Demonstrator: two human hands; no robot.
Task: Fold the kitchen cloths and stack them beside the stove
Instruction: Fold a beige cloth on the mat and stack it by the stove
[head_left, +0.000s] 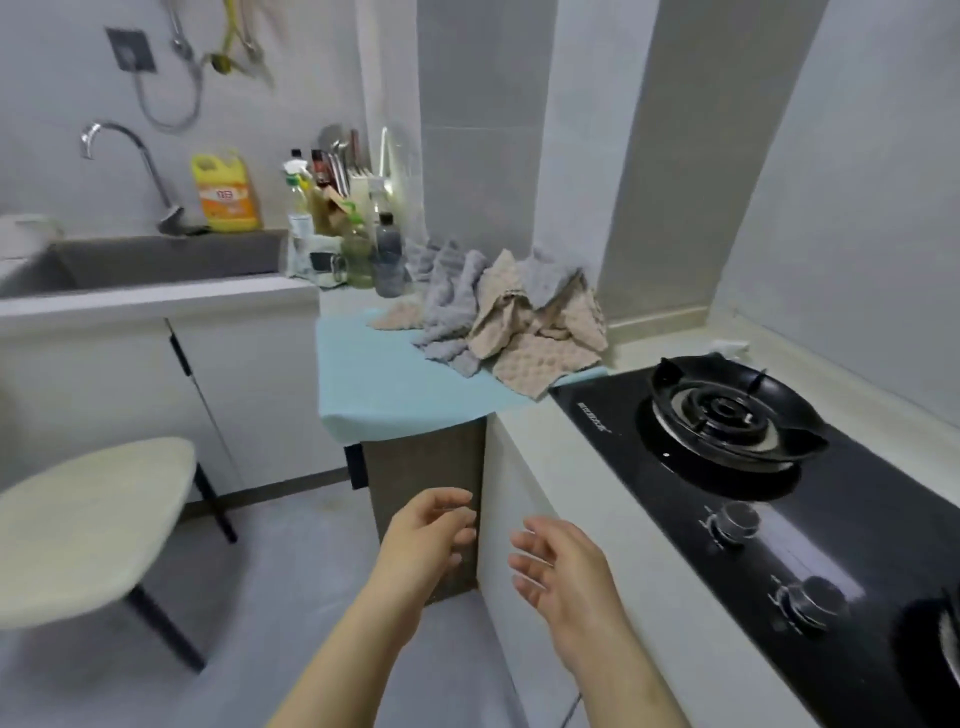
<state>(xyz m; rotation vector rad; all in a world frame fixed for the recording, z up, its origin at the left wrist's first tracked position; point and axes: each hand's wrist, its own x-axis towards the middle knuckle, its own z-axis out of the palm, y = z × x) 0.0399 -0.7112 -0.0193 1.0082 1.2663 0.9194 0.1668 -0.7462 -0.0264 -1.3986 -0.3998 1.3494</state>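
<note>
Black glass stove (779, 493) ran along your right. Your left hand (431, 530) and right hand (558, 566) hung low by the cabinet front, empty, fingers loosely spread, palms facing each other and apart. The cloths (498, 317) lay straight ahead and higher, well apart from both hands, roughly centred between them, with the left hand marginally nearer. The pile's long axis ran left-right across the blue mat (395, 384), one beige corner reaching the stove's edge. Grey and beige waffle weave, crumpled and overlapping, none folded.
</note>
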